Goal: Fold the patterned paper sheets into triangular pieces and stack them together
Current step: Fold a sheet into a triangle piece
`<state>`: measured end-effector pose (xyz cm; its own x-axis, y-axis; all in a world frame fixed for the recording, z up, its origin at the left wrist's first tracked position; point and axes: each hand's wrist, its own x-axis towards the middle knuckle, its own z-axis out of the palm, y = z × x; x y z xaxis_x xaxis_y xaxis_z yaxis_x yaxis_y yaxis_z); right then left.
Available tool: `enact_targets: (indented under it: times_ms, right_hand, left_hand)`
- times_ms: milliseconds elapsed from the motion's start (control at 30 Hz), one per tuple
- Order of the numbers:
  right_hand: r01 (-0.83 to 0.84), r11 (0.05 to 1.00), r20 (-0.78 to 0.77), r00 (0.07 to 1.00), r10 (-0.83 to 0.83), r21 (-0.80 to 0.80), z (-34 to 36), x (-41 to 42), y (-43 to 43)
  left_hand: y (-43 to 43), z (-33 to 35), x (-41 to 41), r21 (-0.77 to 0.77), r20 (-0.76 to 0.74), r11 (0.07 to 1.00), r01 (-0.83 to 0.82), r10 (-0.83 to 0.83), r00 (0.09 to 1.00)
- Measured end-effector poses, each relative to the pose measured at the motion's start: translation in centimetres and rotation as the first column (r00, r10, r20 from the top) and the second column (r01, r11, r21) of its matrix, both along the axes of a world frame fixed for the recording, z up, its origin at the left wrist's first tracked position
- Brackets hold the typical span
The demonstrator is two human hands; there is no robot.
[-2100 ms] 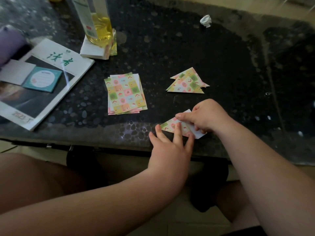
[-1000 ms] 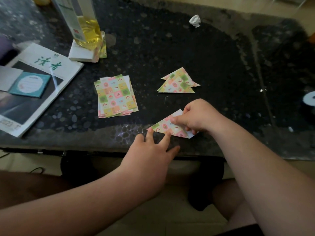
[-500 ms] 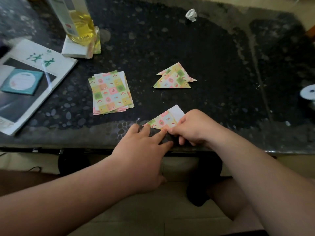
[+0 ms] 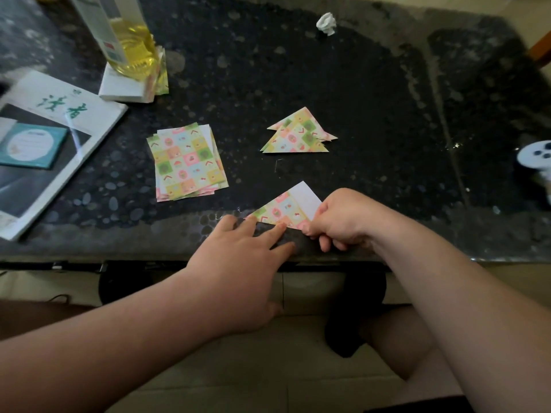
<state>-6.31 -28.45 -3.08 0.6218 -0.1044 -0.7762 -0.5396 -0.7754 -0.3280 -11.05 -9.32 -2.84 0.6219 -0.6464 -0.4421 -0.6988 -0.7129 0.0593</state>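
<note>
A half-folded patterned sheet (image 4: 286, 208) lies near the table's front edge, its white back showing at the top corner. My right hand (image 4: 337, 219) pinches its right end with curled fingers. My left hand (image 4: 238, 263) lies flat, its straight fingertips pressing the sheet's lower fold line. A stack of unfolded patterned sheets (image 4: 187, 162) rests to the left. Several folded triangles (image 4: 298, 134) are piled behind the sheet, further back on the table.
The dark pebbled table (image 4: 372, 99) holds a magazine (image 4: 53, 138) with a teal card at far left, an oil bottle (image 4: 125, 37) on a white pad, a crumpled paper ball (image 4: 326, 23) at the back and a white round object (image 4: 535, 155) at right.
The sheet has slid toward the table's front edge and its white corner now shows. My right hand shifted from on top of it to its right end; my left fingers stay on the fold.
</note>
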Motion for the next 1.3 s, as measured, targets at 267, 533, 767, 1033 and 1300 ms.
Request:
enact_targets:
  times_ms: [267, 533, 767, 1033, 1300]
  right_hand:
    - [-0.036, 0.995, -0.091, 0.995, 0.027, -0.095, 1.5, -0.2, -5.8]
    - [-0.089, 0.987, 0.097, 0.992, 0.076, 0.133, 0.8, 0.1, -0.6]
    - [-0.057, 0.994, 0.049, 0.997, 0.053, 0.098, 0.0, 0.5, 0.1]
    - [-0.034, 0.995, 0.014, 0.999, 0.033, 0.092, -0.5, 0.9, 0.0]
    - [-0.009, 0.995, -0.004, 1.0, 0.01, 0.097, -0.5, 0.8, -0.1]
  left_hand:
    - [-0.3, 0.5, 0.0, 0.037, -0.027, 0.999, -0.011, 0.012, 1.0]
    - [-1.3, 1.1, 1.4, -0.052, 0.004, 0.997, -0.058, 0.058, 0.998]
    - [-2.5, 0.4, 4.7, -0.236, -0.267, 0.766, -0.598, 0.54, 0.798]
    - [-3.2, -0.5, 6.5, -0.057, -0.548, 0.634, -0.771, 0.626, 0.555]
    - [-3.8, 0.1, 8.0, 0.093, -0.579, 0.591, -0.801, 0.687, 0.44]
